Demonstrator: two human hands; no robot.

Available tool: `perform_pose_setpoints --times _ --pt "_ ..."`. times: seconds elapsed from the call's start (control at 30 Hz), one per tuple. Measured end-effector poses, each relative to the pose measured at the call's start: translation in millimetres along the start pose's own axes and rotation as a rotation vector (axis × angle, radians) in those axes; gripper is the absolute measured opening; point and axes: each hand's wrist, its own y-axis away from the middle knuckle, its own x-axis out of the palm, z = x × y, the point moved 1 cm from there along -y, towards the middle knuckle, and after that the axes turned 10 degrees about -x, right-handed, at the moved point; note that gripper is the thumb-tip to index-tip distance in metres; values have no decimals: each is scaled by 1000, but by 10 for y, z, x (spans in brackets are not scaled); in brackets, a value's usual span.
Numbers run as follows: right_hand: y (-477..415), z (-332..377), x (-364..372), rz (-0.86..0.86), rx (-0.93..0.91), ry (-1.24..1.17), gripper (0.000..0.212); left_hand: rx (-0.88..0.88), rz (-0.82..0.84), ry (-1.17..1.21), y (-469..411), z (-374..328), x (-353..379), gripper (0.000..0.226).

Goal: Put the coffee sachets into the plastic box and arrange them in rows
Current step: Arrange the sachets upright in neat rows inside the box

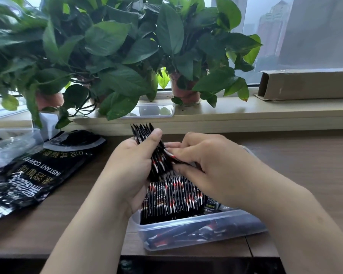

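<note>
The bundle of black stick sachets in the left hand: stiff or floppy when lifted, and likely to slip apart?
Probably fairly stiff as a pack: the bundle of thin black stick sachets stands straight above the left hand. Likely slippery: they look glossy and fan apart at the top. Probably light, since one hand grips them all.

One left hand (131, 167), one right hand (212, 165), one plastic box (186, 224), one coffee bag (38, 175), many sachets (172, 194)

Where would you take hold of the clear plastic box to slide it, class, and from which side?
Probably grip the plastic box by the rim of its near long wall, coming from the person's side: that wall is straight and unobstructed, while standing sachets fill the far part.
</note>
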Motion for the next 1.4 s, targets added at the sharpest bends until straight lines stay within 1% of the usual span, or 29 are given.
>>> perform_pose_setpoints --times 0.1,0.2,0.27,0.33,0.4,0.47,0.53,0.57,0.63,0.67,0.77,0.8,0.83,0.87,0.93,1.0,1.07,1.1,1.17,1.23,1.33,1.4 --pt "36 8 -68 59 10 -45 13 17 -44 13 -10 2 -26 51" --pt "104 -20 -225 21 76 -213 15 33 -81 -17 -27 -15 -48 36" --pt "154 -64 -320 -84 157 -325 9 46 -98 -73 -38 -22 -61 34" --pt "178 -116 -341 -224 227 -384 4 53 -88 -70 -39 -23 -51 33" --pt "163 -140 -284 -369 264 -358 8 56 -49 -38 -20 -18 -10 27" --pt "124 -125 -198 -490 273 -311 6 50 14 -28 8 -7 36 23" --pt "64 -67 -105 -526 251 -291 3 42 75 -9 31 5 76 24" --pt "37 -53 -54 -528 223 -237 8 37 96 7 34 14 85 24" --pt "-8 -38 35 -492 170 -86 20 22 112 20 28 29 88 26" --pt "-30 -25 66 -452 156 -67 25 17 117 16 20 35 83 28" --pt "-40 5 73 -208 166 -240 26 11 111 21 4 42 57 29" --pt "-27 0 58 -145 165 -288 24 10 104 26 1 42 47 27" --pt "-12 -31 47 -121 152 -312 21 9 97 27 -1 44 34 26" --pt "5 -60 39 -135 131 -312 17 8 91 25 -8 50 21 26" --pt "30 -91 25 -216 101 -323 13 8 82 15 -18 60 -2 26" --pt "31 -69 -21 -286 124 -432 15 19 75 3 -21 64 -16 26" --pt "50 -76 -105 -322 168 -510 11 48 51 -28 -24 55 -22 25" --pt "63 -103 -163 -342 182 -452 10 68 30 -52 -27 49 -24 25" --pt "113 -219 -274 -334 252 -195 16 122 -25 -110 -42 33 -41 23" --pt "154 -293 -327 -205 365 -65 18 169 -73 -132 -55 21 -57 20" --pt "191 -321 -265 66 481 12 18 183 -101 -158 -79 37 -66 14" --pt "185 -290 -213 188 541 23 28 171 -93 -192 -88 59 -61 11"
